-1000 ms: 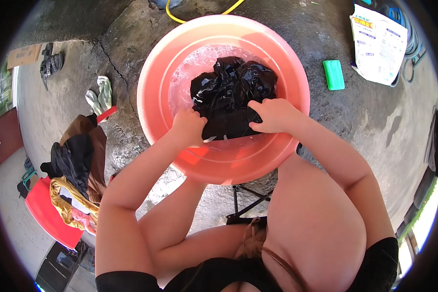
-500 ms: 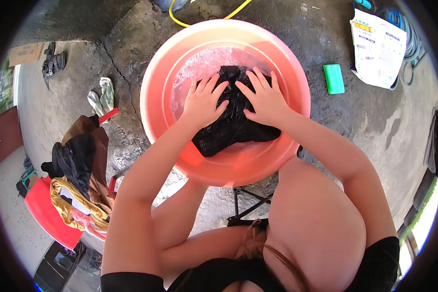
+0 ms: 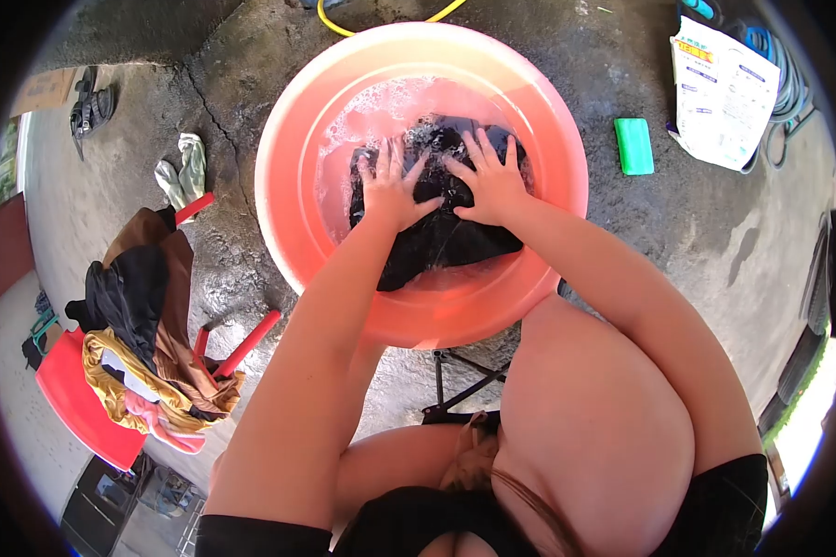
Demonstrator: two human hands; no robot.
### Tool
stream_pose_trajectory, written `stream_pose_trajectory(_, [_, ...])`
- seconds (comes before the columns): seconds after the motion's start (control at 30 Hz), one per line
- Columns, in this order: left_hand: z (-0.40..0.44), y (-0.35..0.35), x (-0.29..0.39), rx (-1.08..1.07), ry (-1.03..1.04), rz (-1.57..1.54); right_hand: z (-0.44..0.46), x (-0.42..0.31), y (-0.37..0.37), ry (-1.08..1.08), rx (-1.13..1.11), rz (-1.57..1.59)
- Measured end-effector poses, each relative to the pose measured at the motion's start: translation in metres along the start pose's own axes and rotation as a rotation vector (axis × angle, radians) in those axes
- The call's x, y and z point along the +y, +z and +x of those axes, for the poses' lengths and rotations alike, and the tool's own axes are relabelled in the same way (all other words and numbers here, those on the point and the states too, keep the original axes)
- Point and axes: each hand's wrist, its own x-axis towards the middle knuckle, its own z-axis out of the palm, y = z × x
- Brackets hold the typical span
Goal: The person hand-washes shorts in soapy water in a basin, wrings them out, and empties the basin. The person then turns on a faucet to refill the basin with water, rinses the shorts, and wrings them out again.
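Note:
A wet black cloth (image 3: 450, 232) lies in soapy water inside a round pink basin (image 3: 283, 176). My left hand (image 3: 392, 190) rests with fingers spread on the left part of the cloth. On its right part, my right hand (image 3: 492, 186) lies flat, its fingers also apart. Both palms press on the fabric, and some fingertips touch the water. Foam (image 3: 367, 107) floats along the far side of the basin.
Left of the basin, a red chair (image 3: 88, 408) holds piled clothes (image 3: 130, 297). White-green socks (image 3: 184, 174) and dark sandals (image 3: 91, 110) lie on the floor. To the right are a green soap bar (image 3: 634, 147), a white bag (image 3: 723, 93) and a coiled hose (image 3: 790, 84).
My hands first gripped the cloth's near edge, then opened and moved forward onto it. Now they press the cloth lower, and it lies flatter and more spread out in the water.

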Motion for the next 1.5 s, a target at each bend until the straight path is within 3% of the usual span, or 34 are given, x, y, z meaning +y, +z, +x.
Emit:
stream_pose_trajectory(0.23, [0.009, 0.006, -0.006, 0.151, 0.057, -0.106, 0.013, 0.009, -0.003, -0.037, -0.079, 0.029])
stream_pose_trajectory(0.33, [0.010, -0.004, -0.025, 0.227, 0.121, -0.444, 0.012, 0.013, -0.009, -0.049, 0.009, 0.128])
stream_pose_trajectory(0.37, [0.017, -0.010, -0.039, 0.230, 0.173, -0.737, 0.016, 0.017, -0.015, -0.041, 0.020, 0.227])
stream_pose_trajectory(0.4, [0.015, -0.008, -0.040, 0.515, 0.024, -0.875, 0.018, 0.019, -0.018, -0.032, 0.027, 0.327])
stream_pose_trajectory(0.43, [0.013, -0.008, -0.046, 0.580, -0.107, -0.879, 0.019, 0.021, -0.012, 0.004, 0.282, 0.454])
stream_pose_trajectory(0.53, [0.017, 0.003, -0.064, 0.376, -0.526, -0.861, 0.020, 0.027, -0.017, 0.157, 0.329, 0.448])
stream_pose_trajectory(0.63, [0.027, 0.025, -0.056, 0.400, -0.630, -0.896, 0.025, 0.019, -0.012, 0.191, 0.198, 0.336])
stream_pose_trajectory(0.73, [0.029, 0.031, -0.050, 0.054, -0.496, -1.258, 0.024, 0.010, -0.017, 0.205, 0.084, 0.343])
stream_pose_trajectory(0.8, [0.027, 0.030, -0.028, -0.095, -0.552, -1.718, 0.031, 0.016, -0.023, 0.179, 0.010, 0.507])
stream_pose_trajectory(0.9, [0.022, 0.017, 0.012, -0.127, -0.481, -1.874, 0.041, 0.021, -0.008, 0.112, 0.029, 0.707])
stream_pose_trajectory(1.0, [0.013, -0.015, 0.035, -0.249, -0.476, -2.097, 0.050, 0.022, 0.011, -0.130, 0.142, 1.015])
stream_pose_trajectory(1.03, [0.013, -0.020, 0.038, -0.280, -0.468, -2.187, 0.041, 0.021, 0.000, -0.273, 0.192, 1.275])
stream_pose_trajectory(1.17, [0.015, -0.034, 0.039, -0.190, -0.542, -2.248, 0.036, 0.016, -0.003, -0.204, 0.130, 1.583])
stream_pose_trajectory(1.27, [0.018, -0.035, 0.025, -0.260, -0.300, -2.310, 0.020, 0.012, -0.021, -0.030, 0.273, 1.392])
stream_pose_trajectory(1.4, [0.018, -0.045, 0.005, 0.238, -0.396, -2.371, -0.010, 0.005, -0.058, 0.060, 0.458, 1.383])
stream_pose_trajectory(1.47, [0.019, -0.051, -0.023, 0.393, -0.719, -2.021, -0.015, 0.003, -0.068, 0.113, 0.559, 1.346])
stream_pose_trajectory(1.5, [0.015, -0.059, -0.041, 0.232, -0.614, -1.920, -0.018, 0.004, -0.079, 0.113, 0.585, 1.324])
